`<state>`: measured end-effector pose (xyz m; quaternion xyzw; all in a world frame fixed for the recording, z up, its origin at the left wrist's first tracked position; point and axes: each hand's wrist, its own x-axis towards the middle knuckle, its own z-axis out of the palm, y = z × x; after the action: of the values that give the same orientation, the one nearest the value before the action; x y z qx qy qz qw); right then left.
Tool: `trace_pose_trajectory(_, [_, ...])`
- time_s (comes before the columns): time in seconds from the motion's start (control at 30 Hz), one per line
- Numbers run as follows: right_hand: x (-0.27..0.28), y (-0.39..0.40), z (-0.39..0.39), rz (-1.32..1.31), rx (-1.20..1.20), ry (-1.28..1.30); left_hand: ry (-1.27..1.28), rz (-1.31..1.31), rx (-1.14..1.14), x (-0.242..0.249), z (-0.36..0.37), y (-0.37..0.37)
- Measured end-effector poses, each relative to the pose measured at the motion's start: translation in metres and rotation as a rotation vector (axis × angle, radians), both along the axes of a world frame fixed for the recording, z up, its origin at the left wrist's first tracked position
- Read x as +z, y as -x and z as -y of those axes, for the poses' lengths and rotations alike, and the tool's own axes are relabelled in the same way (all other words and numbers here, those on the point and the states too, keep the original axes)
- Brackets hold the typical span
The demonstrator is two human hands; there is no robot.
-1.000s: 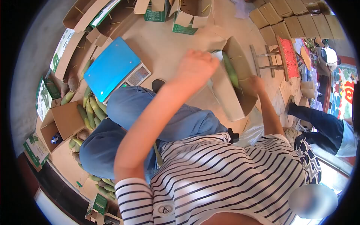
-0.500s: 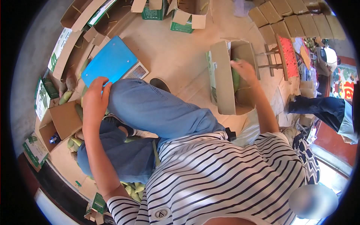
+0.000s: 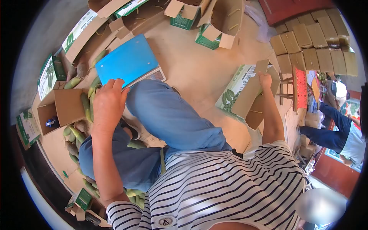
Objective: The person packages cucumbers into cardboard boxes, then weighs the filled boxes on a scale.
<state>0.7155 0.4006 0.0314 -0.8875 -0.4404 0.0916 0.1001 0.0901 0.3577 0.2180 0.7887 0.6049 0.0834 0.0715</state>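
Fingers of the right hand [image 3: 265, 80] are closed on the upper edge of a cardboard carton [image 3: 245, 96], at a raised flap; the left hand [image 3: 108, 101] has its grip partly open, thumb apart from the loosely curved fingers, over the near corner of a scale with a blue top [image 3: 126, 61]. Whether it touches the scale cannot be told.

Half a second ago the right hand was reaching into the carton's opening, where a green gourd showed; now it is at the edge, and the carton stands turned, its printed side in fuller view. The left hand is again by the scale.

The right forearm runs up from the body, almost straight; the left elbow is bent, its forearm upright. Beside and below the left grip lie green gourds [image 3: 86, 105], with an open box [image 3: 69, 109] past them. Beyond the right grip stands a red-topped stool [image 3: 301, 88].
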Motion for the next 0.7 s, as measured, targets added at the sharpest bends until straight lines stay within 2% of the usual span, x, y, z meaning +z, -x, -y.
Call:
trace_pose_trajectory(0.03, [-0.003,0.006,-0.012,0.059,0.054,0.03,0.002,-0.007,0.007,-0.001,0.001,0.003])
trace_pose_trajectory(0.07, [-0.004,0.009,-0.028,-0.028,0.02,0.185,0.019,-0.023,0.016,0.0,0.002,0.004])
trace_pose_trajectory(0.13, [0.038,0.047,-0.065,-0.193,-0.053,0.495,0.05,-0.049,0.03,0.002,0.002,0.005])
trace_pose_trajectory(0.2, [0.072,0.082,-0.09,0.359,0.242,0.298,0.057,-0.061,0.04,0.002,0.003,0.006])
trace_pose_trajectory(0.27, [0.077,0.104,-0.117,0.31,0.499,-0.01,0.058,-0.066,0.047,0.002,0.003,0.009])
trace_pose_trajectory(0.33, [0.086,0.161,-0.133,0.29,0.66,-0.125,0.057,-0.063,0.042,-0.001,0.004,0.011])
trace_pose_trajectory(0.43, [0.02,0.159,-0.166,0.374,0.823,-0.178,0.081,-0.075,0.069,-0.01,0.007,0.019])
trace_pose_trajectory(0.53, [0.014,0.18,-0.163,0.379,0.736,0.271,0.096,-0.112,0.085,-0.011,0.01,0.026])
trace_pose_trajectory(0.63, [0.017,0.214,-0.139,0.258,0.991,0.082,0.09,-0.11,0.086,-0.004,0.01,0.026])
trace_pose_trajectory(0.7, [0.029,0.248,-0.124,0.249,1.061,0.021,0.083,-0.104,0.083,-0.001,0.011,0.026])
